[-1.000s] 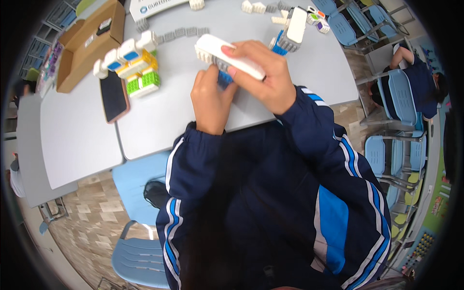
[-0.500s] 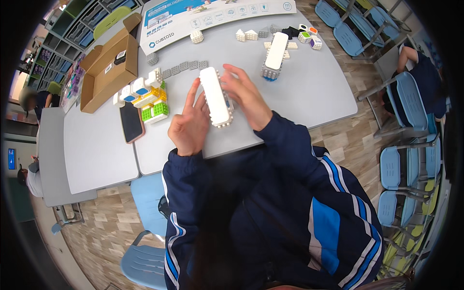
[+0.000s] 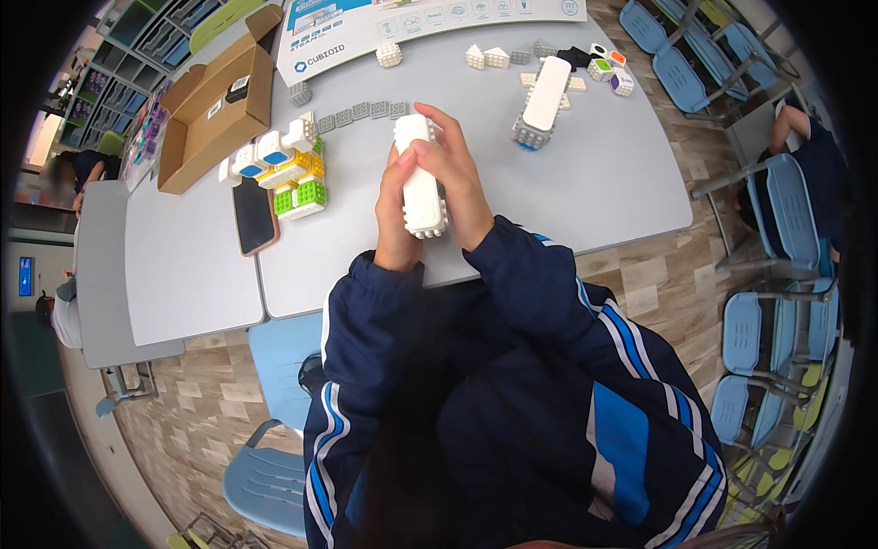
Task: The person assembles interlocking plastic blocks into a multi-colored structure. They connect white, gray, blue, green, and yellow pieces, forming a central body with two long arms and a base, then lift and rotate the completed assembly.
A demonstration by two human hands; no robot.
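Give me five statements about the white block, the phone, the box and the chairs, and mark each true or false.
1. Both hands hold the long white block. True: left hand, right hand.
2. The phone lies inside the cardboard box. False: it lies on the table, beside the coloured blocks.
3. A second white block stands farther up the table. True.
4. The cardboard box is closed. False: its flaps are open.
5. The chairs on the right are red. False: they are blue.

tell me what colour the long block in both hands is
White, seen clearest in the head view: the long block.
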